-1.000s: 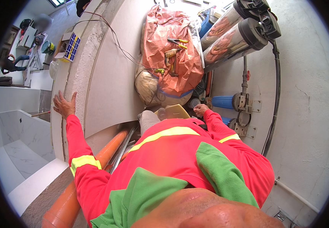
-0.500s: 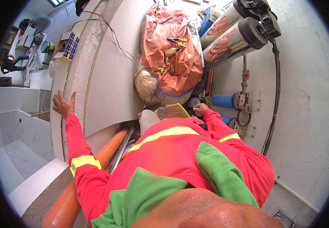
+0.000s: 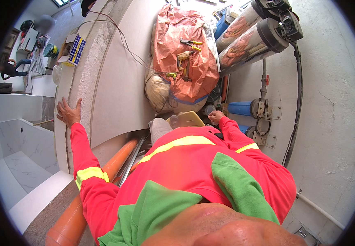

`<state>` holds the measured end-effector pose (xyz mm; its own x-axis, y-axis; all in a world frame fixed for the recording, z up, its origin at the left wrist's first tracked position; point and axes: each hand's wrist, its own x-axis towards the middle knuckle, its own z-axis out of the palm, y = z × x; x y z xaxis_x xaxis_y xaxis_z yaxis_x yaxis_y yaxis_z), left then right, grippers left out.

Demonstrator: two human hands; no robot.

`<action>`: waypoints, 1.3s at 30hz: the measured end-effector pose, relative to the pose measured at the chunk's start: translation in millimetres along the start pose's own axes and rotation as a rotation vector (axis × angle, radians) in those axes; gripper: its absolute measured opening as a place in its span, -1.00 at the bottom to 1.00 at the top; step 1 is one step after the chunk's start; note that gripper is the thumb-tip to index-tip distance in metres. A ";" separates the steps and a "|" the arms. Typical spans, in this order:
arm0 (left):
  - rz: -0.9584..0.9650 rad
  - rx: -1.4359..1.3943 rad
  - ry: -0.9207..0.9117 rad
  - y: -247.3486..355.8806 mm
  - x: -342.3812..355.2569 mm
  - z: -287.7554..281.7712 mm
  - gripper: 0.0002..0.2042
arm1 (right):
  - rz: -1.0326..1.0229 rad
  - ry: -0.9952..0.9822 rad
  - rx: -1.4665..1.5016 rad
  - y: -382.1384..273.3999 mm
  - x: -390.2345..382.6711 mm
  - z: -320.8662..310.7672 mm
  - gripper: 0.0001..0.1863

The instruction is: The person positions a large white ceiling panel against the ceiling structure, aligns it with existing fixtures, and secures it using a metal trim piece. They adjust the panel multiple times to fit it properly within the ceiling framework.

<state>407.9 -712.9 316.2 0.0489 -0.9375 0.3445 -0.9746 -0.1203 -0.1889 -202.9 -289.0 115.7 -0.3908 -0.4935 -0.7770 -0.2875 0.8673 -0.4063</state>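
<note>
My left hand [image 3: 68, 112] lies on top of the partition wall [image 3: 86, 88], fingers spread and holding nothing. Close to my right side, my right hand [image 3: 216, 117] has its fingers curled together; whatever they hold, if anything, is hidden. Just beyond that hand stands a small clear round container [image 3: 209, 110], and a yellow plastic panel [image 3: 190, 119] is to its left. Ahead of me, a crumpled reddish sheet [image 3: 181, 30] covers a bulky pile. On it rest yellow-handled pliers [image 3: 192, 42], a drill-like tool [image 3: 183, 56] and a hammer [image 3: 187, 73].
Blue filter housings [image 3: 240, 108] and a grey pipe with a red valve [image 3: 264, 84] line the right wall. Large clear cylinders [image 3: 247, 45] stand beyond them. An orange pipe [image 3: 114, 161] runs at my left. A cable [image 3: 125, 44] crosses the partition near a box [image 3: 73, 50].
</note>
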 end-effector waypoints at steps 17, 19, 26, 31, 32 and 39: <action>0.020 0.000 0.066 -0.7 -0.6 3.6 -0.07 | -1.130 -1.062 0.525 -341.0 -244.5 -19.0 -0.70; 0.019 -0.024 0.059 -1.1 -0.1 4.6 -0.07 | -1.285 -1.332 0.609 -369.2 -293.6 -27.5 -0.71; 0.007 0.001 0.035 -1.9 0.7 6.1 -0.05 | -1.282 -1.763 0.950 -405.9 -377.2 -30.0 -0.76; 0.007 -0.007 0.023 -1.8 0.9 5.4 -0.04 | -1.277 -1.872 0.977 -410.7 -379.6 -32.3 -0.76; 0.012 0.007 0.035 -1.9 1.0 5.5 -0.04 | -1.333 -1.836 0.941 -411.5 -379.6 -31.9 -0.75; 0.017 -0.023 0.042 -3.7 0.8 9.3 -0.05 | -1.432 -1.800 1.010 -408.5 -381.5 -26.8 -0.73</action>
<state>413.6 -716.3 308.6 0.0238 -0.9248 0.3798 -0.9800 -0.0967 -0.1740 40.2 -456.8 591.0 0.4543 -0.4880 0.7453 0.8908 0.2586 -0.3736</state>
